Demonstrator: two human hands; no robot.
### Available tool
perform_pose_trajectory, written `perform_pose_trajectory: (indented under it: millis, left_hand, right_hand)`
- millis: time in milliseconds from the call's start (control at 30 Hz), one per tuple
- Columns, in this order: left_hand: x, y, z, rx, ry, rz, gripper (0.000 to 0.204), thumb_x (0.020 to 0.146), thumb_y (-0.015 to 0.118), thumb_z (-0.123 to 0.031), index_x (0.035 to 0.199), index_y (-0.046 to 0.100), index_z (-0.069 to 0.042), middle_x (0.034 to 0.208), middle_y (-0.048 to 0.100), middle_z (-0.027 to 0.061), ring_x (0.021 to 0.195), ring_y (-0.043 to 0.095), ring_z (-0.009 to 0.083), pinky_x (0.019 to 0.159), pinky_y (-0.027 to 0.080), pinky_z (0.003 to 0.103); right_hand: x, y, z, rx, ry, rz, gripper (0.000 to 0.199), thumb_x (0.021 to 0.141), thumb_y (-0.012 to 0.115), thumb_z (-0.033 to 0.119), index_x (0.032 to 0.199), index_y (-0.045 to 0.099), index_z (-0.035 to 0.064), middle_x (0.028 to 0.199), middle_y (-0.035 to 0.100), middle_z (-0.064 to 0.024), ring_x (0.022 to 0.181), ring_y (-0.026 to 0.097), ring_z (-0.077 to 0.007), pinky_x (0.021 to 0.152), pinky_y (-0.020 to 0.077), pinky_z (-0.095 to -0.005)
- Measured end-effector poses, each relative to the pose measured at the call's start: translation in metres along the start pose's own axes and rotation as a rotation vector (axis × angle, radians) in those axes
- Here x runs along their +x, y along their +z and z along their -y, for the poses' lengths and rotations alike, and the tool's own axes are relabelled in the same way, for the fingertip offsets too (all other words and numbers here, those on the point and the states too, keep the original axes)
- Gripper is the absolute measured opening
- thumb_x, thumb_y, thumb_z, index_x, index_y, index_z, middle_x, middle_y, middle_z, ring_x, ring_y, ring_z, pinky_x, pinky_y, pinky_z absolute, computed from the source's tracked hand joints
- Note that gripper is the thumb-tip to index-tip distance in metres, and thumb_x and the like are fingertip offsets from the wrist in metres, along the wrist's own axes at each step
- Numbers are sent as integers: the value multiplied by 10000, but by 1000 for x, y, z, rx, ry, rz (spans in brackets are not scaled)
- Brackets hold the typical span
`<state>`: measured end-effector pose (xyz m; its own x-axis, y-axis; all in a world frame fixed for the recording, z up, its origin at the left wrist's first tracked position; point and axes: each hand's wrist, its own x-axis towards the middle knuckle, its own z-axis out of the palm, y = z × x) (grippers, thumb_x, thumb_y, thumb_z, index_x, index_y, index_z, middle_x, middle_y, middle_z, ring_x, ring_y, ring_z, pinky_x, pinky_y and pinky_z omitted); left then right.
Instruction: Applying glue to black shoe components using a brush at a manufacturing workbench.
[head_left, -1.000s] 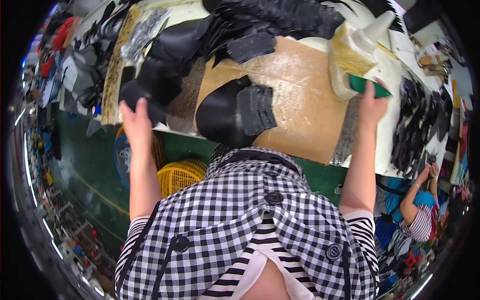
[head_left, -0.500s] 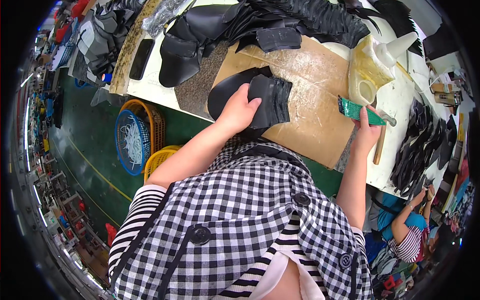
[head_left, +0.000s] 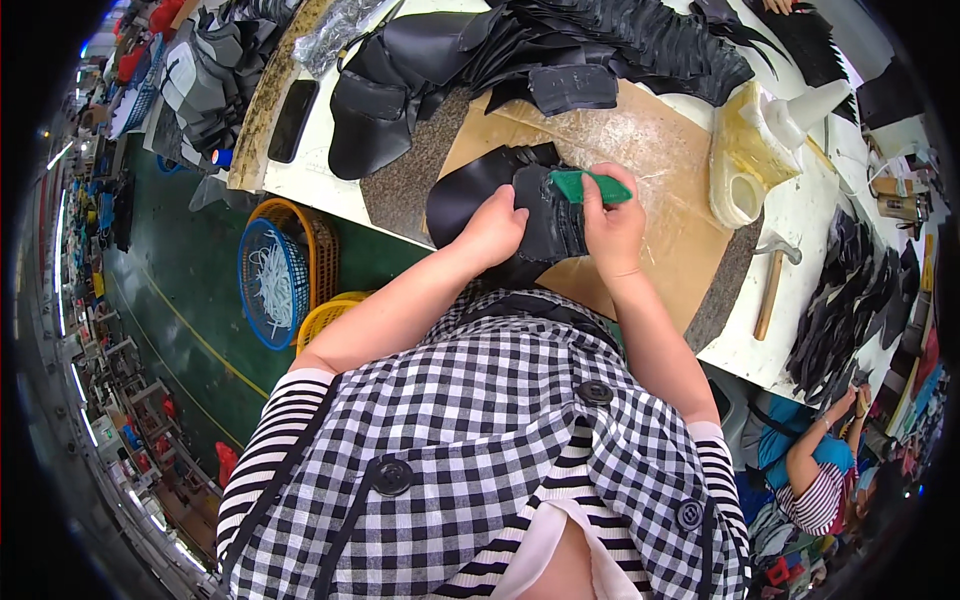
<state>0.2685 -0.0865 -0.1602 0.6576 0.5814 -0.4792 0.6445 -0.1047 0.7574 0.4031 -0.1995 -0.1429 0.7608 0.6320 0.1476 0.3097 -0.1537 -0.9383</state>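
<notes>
My left hand (head_left: pixel 493 230) grips a fanned stack of black leather pieces (head_left: pixel 472 187) lying on a sheet of brown cardboard (head_left: pixel 670 195). Its thumb lies over the pieces, and the other fingers are partly hidden. In my right hand (head_left: pixel 613 225) is a green brush (head_left: pixel 592 187), held between thumb and fingers. The brush's dark end meets the layered edges of the stack, just right of my left hand; exact contact is hard to make out. To the right stands a yellowed, glue-crusted plastic pot (head_left: pixel 738 165).
More black leather pieces (head_left: pixel 600 45) overlap along the table's back. A hammer (head_left: pixel 772 285) lies right of the cardboard, near dark strips (head_left: pixel 835 300). A phone (head_left: pixel 293 120) rests at left. Baskets (head_left: pixel 270 280) stand below the table's left side. A co-worker (head_left: pixel 815 460) sits at lower right.
My right hand has brought the green brush leftward from beside the pot to the stack's edges. My left hand still holds the stack. Another person's hand now shows at the top right.
</notes>
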Motion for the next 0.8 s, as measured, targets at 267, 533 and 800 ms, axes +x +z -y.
perform_pose_trajectory:
  millis: [267,533,800]
  left_hand:
    - [-10,-7,-13,131,122,-20,245,892,525,-127,996,426,72,940,570,305,879,596,435,762,486,450]
    - [-14,-6,-20,-39,-3,50,225,928,475,-99,1032,371,71,839,587,264,660,637,359,546,518,410]
    - [-12,7,-3,70,56,-48,250,927,482,-130,1040,360,57,836,568,275,689,572,376,623,458,438]
  right_hand:
    - [15,-3,3,-142,-218,70,138,837,631,62,969,590,65,930,638,-134,855,630,-307,758,491,-343]
    - [18,-6,-2,-45,-169,210,153,829,631,52,977,598,74,933,644,-126,863,630,-310,755,492,-330]
    - [-19,-28,-5,51,217,398,177,833,630,17,998,580,60,923,636,-81,852,625,-180,753,483,-284]
